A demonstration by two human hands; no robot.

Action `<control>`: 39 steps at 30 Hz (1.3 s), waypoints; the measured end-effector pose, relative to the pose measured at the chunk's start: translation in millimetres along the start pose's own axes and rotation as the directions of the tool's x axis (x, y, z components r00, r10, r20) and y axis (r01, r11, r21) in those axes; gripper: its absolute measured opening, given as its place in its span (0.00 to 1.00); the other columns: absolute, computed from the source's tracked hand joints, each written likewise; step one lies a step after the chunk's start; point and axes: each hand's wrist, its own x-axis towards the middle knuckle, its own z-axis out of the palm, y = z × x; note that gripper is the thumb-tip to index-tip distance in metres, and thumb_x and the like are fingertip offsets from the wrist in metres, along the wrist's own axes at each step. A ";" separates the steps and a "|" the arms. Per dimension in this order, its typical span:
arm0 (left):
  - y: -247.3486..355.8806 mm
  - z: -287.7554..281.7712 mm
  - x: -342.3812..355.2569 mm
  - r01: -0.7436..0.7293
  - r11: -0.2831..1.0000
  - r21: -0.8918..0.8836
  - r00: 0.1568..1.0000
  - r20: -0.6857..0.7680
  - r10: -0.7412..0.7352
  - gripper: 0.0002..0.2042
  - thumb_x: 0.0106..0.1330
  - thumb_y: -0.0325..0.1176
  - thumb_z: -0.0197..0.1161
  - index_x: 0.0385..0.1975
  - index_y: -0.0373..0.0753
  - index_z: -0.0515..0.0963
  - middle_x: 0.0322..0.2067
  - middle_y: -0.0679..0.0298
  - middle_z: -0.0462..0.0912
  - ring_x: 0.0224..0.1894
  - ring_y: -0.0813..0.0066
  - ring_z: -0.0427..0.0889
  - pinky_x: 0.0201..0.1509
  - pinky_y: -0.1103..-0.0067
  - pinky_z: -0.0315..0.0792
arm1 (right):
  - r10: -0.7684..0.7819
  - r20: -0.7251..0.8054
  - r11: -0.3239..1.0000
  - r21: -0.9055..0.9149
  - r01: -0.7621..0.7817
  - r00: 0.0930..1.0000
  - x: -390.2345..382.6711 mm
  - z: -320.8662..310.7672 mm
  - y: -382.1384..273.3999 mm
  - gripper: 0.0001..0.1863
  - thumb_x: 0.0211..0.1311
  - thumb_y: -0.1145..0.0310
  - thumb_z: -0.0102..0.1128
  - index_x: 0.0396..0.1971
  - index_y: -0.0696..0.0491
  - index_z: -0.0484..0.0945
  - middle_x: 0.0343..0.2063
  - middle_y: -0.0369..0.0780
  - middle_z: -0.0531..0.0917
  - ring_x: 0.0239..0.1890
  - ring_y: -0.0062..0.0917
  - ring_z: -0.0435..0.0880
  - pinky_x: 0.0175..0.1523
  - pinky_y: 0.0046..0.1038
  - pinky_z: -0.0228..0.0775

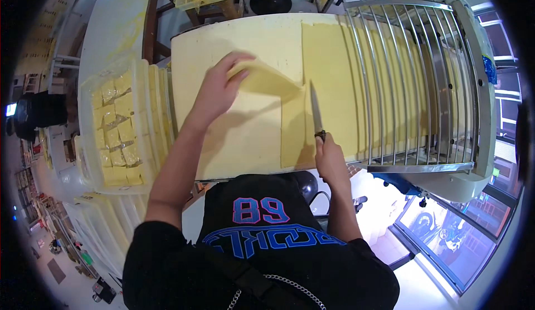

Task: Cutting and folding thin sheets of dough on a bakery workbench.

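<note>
A wide sheet of yellow dough [334, 59] lies flat on the white belt [245, 37], its right part running beneath a metal guard. My left hand [220, 84] pinches the raised edge of a dough flap [262, 80], thumb on the near side, and holds it above the belt. The flap slopes down to the right, toward the tip of a knife [316, 106]. My right hand [331, 157] is wrapped around the knife's dark handle, the blade pointing away from me over the sheet. Near my side, a strip of dough left of the blade still lies flat.
The barred metal guard [421, 168] of the machine borders the right side. At left, a clear plastic box [85, 120] holds several yellow blocks, with stacked bins [103, 226] nearer me. Beyond the belt stands a tub [181, 2] of yellow scraps.
</note>
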 end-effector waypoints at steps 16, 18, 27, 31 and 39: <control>-165.6 -24.5 -201.5 0.423 0.856 -0.297 0.812 -0.295 -0.503 0.13 0.61 0.23 0.59 0.46 0.38 0.77 0.39 0.61 0.79 0.35 0.73 0.78 0.40 0.78 0.74 | -0.342 0.073 0.915 -0.202 0.350 0.937 -26.9 99.3 -100.6 0.14 0.70 0.63 0.43 0.38 0.59 0.68 0.26 0.56 0.81 0.28 0.55 0.79 0.34 0.52 0.68; -166.6 -29.7 -205.9 0.433 0.863 -0.260 0.811 -0.305 -0.499 0.13 0.61 0.23 0.59 0.46 0.39 0.77 0.39 0.61 0.78 0.35 0.74 0.77 0.38 0.79 0.74 | -0.317 0.075 0.918 -0.225 0.326 0.945 -21.1 119.8 -88.6 0.14 0.70 0.63 0.43 0.38 0.59 0.68 0.26 0.56 0.80 0.28 0.55 0.79 0.34 0.52 0.68; -166.9 -46.0 -213.9 0.454 0.872 0.185 0.813 -0.487 -0.320 0.14 0.56 0.25 0.62 0.44 0.38 0.77 0.35 0.62 0.76 0.30 0.74 0.74 0.33 0.79 0.71 | -0.310 0.100 0.901 -0.288 0.326 0.945 -32.2 133.0 -102.9 0.14 0.69 0.63 0.42 0.38 0.61 0.68 0.25 0.58 0.80 0.29 0.57 0.79 0.35 0.52 0.69; -178.2 -45.7 -218.0 0.396 0.877 0.273 0.843 -0.486 -0.229 0.15 0.55 0.27 0.63 0.44 0.37 0.77 0.33 0.61 0.75 0.29 0.71 0.73 0.34 0.76 0.71 | -0.310 0.147 0.908 -0.246 0.338 0.939 -48.5 159.0 -111.8 0.15 0.69 0.63 0.42 0.38 0.62 0.68 0.25 0.59 0.80 0.30 0.57 0.80 0.35 0.52 0.69; -171.9 -42.7 -213.8 0.357 0.900 0.251 0.835 -0.517 -0.187 0.13 0.56 0.30 0.64 0.41 0.37 0.78 0.34 0.58 0.76 0.31 0.63 0.75 0.37 0.71 0.72 | -0.290 0.145 0.920 -0.232 0.317 0.946 -56.0 171.1 -130.0 0.16 0.70 0.62 0.41 0.39 0.62 0.68 0.27 0.58 0.80 0.31 0.57 0.80 0.37 0.52 0.69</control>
